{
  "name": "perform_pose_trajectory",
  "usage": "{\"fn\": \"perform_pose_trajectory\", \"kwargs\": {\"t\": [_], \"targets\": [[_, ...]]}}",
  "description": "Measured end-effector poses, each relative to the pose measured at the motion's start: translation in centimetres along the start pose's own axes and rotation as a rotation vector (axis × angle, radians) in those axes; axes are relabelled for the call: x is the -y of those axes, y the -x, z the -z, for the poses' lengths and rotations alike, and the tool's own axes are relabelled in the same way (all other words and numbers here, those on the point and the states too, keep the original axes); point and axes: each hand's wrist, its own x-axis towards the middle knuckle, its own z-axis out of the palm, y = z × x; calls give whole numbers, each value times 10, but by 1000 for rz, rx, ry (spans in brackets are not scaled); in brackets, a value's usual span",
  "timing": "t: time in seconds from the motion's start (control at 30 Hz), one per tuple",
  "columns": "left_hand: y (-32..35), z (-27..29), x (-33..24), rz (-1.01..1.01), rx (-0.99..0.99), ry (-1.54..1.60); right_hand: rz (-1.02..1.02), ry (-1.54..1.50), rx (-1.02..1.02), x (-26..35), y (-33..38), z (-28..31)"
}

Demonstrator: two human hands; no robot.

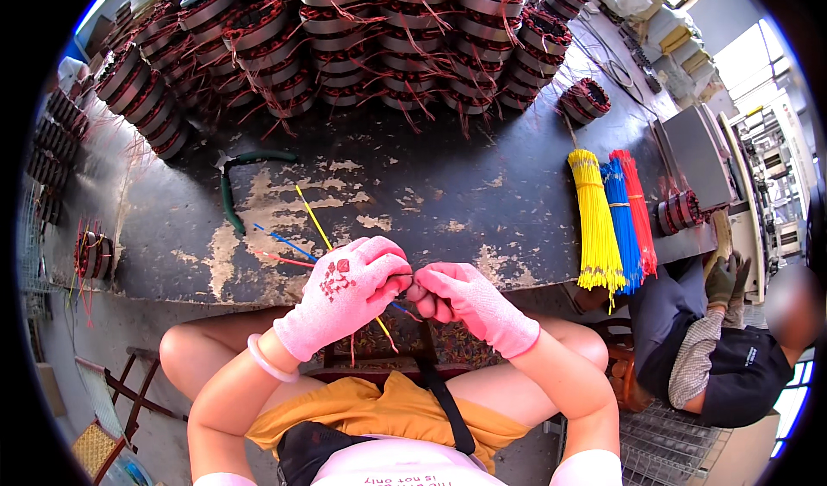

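Observation:
My left hand [345, 292], in a pink glove, is closed around a yellow wire [314, 214], a blue wire [287, 240] and a red wire [282, 259]. Their upper ends fan out over the table's front edge, and the lower ends stick out below the palm above my lap. Fingertips of my right hand [472, 301], also gloved in pink, are pinched together right beside the left thumb. What lies between the right fingers is too small to make out. Beyond my left hand, cutting pliers [231, 195] with dark green handles rest on the worn table [379, 171].
Tall stacks of wire-wound motor stators [336, 42] fill the table's far side. To the right lie bundles of yellow wires [593, 227], blue wires [622, 232] and red wires [637, 214]. Single stators [586, 100] stand apart. Another person [732, 357] sits at the right.

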Motion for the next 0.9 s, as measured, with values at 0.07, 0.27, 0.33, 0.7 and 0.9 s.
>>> {"fn": "perform_pose_trajectory", "kwargs": {"t": [0.07, 0.27, 0.33, 0.7, 0.9], "targets": [[0, 2, 1, -6, 7, -2, 20, -3, 30, 6, 5, 0], [-1, 2, 0, -6, 24, -9, 921, 1321, -388, 11, 3, 0], [-1, 1, 1, -31, 32, -9, 407, 767, -179, 21, 5, -2], [0, 8, -2, -26, 95, -3, 211, 1230, -333, -3, 37, 15], [-2, 8, -3, -2, 71, -1, 1046, 1498, -671, -9, 6, -4]]}}
